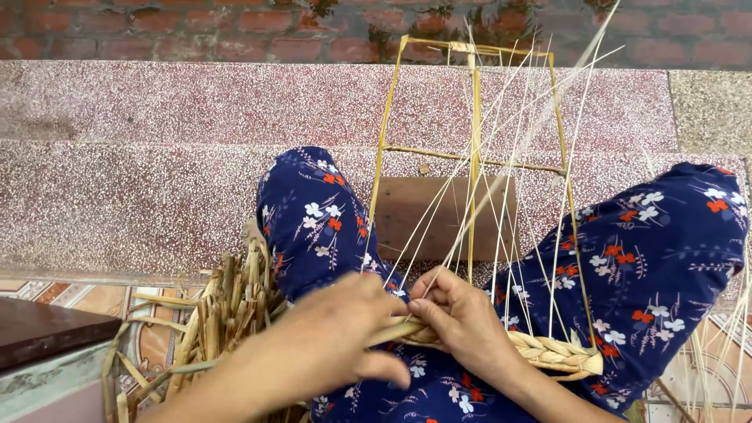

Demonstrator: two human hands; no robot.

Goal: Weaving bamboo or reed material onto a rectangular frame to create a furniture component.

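Note:
A thin bamboo frame (475,110) stands upright between my knees, with several pale straw strands (509,180) fanning up from it. At its lower edge runs a braided straw band (552,351). My left hand (345,329) pinches a flat straw strip (392,330) where the braid begins. My right hand (462,317) sits just beside it, fingers curled around the braid and the strand ends. Both hands touch over my lap, which is covered in blue flowered cloth (658,266).
A woven straw piece (227,313) with loose ends lies by my left knee. A brown wooden block (439,215) rests on the speckled stone step (157,157) behind the frame. A dark ledge (47,329) is at lower left, a brick wall (196,31) beyond.

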